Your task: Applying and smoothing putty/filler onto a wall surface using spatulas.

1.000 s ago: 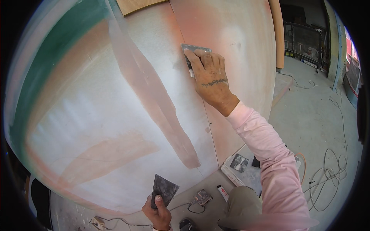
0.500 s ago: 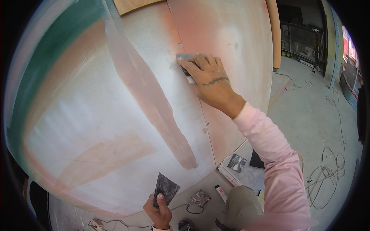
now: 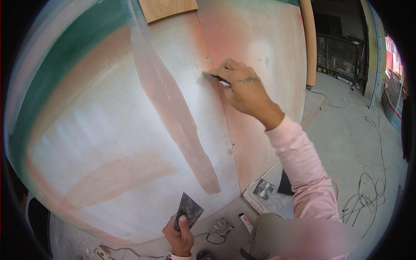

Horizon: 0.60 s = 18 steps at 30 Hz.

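In front of me rises a large curved panel (image 3: 106, 130), whitish with orange-red and green zones and smooth brownish filler patches. My right hand (image 3: 249, 89) grips a filler spreader (image 3: 220, 80), seen nearly edge-on, its blade at the panel beside the vertical seam. A small grey smear shows at the blade's left end. Low down, my left hand (image 3: 180, 236) holds a dark square spreader (image 3: 190, 211) with one corner up, thumb pressed on its face. A long filler stripe (image 3: 173, 112) runs slantwise down the panel left of the seam.
On the floor below lie a corded sander-like tool (image 3: 222, 227) and a white tube with a black cap (image 3: 245, 222). A smeared square plate (image 3: 264, 189) rests nearby. Loose cable (image 3: 368, 197) coils at right. A wooden board (image 3: 169, 8) sits at the panel's top.
The right spreader has turned from showing its face to nearly edge-on, with my right hand tilted along with it, still by the seam. My left hand keeps its hold; the view has shifted slightly.
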Tool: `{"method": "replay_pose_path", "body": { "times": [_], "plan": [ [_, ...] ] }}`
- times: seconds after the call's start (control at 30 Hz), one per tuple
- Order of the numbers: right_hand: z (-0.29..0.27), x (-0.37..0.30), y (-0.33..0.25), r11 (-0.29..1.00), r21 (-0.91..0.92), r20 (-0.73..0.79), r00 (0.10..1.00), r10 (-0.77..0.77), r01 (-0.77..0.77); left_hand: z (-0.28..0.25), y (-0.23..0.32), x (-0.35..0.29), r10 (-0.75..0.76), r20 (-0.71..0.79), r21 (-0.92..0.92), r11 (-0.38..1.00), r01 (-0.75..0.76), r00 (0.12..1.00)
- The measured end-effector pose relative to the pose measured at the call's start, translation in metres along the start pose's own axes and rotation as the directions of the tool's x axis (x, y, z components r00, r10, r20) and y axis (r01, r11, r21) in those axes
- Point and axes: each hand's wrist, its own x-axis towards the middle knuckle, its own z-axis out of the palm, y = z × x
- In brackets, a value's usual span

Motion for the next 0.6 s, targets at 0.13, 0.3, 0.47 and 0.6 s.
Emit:
{"method": "replay_pose_path", "body": {
  "times": [0.13, 0.3, 0.47, 0.6],
  "plan": [
    [-0.002, -0.002, -0.003, 0.999, 0.045, -0.05, 0.999, 0.01, -0.008, -0.006, 0.003, -0.001, -0.058, 0.043, -0.011, 0.998, 0.059, 0.997],
    [0.043, -0.009, 0.006, 0.979, -0.199, -0.284, 0.953, -0.107, 0.051, -0.002, 0.002, 0.0, -0.016, 0.053, -0.018, 1.0, 0.017, 0.998],
    [-0.001, -0.012, -0.02, 0.999, -0.033, 0.068, 0.997, 0.027, -0.025, -0.004, 0.001, 0.001, -0.034, 0.049, -0.03, 0.999, 0.035, 0.998],
    [-0.015, 0.0, -0.02, 0.999, -0.037, -0.05, 0.999, 0.015, -0.017, 0.002, 0.002, 0.001, 0.015, 0.029, -0.021, 1.0, -0.015, 0.999]
  ]
}}
